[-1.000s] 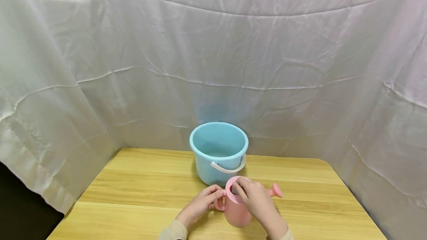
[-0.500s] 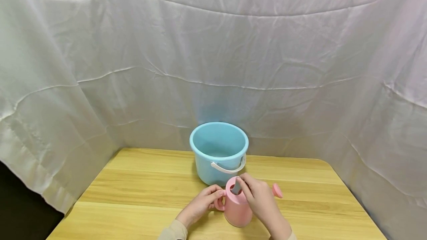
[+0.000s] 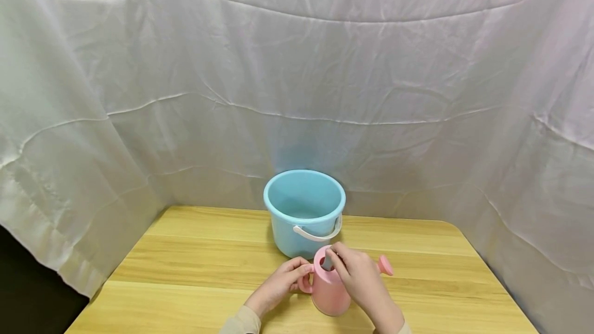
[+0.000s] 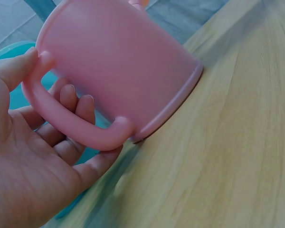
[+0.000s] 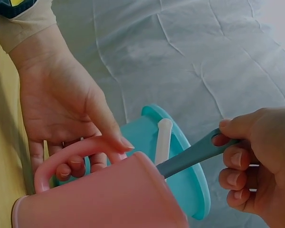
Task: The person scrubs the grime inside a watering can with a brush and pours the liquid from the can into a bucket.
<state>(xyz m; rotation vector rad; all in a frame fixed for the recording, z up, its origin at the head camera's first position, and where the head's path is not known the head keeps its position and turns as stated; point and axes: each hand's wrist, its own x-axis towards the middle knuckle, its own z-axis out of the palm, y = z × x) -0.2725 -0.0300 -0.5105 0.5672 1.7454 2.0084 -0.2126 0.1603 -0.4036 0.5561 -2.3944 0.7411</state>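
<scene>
Your right grip has shifted only slightly, sitting a touch higher over the mouth of the watering can than it did a second ago. Your left grip, the can and the bucket have kept their places. You have the right grip closed, thumb and curled fingers pinching the upper end of a blue-gray stick with a hole near its end; the lower part slants into the can, where its tip is hidden. Your left grip is loosely curled round the can's looped handle, thumb on top near the body, little finger under the lower end, the other fingertips showing inside the loop. In front of you, the pink can stands upright on the wooden table, its spout head pointing off to your right. Just beyond it stands the light blue bucket, its white handle hanging toward you. Pale, creased cloth hangs behind the table and along both sides.
</scene>
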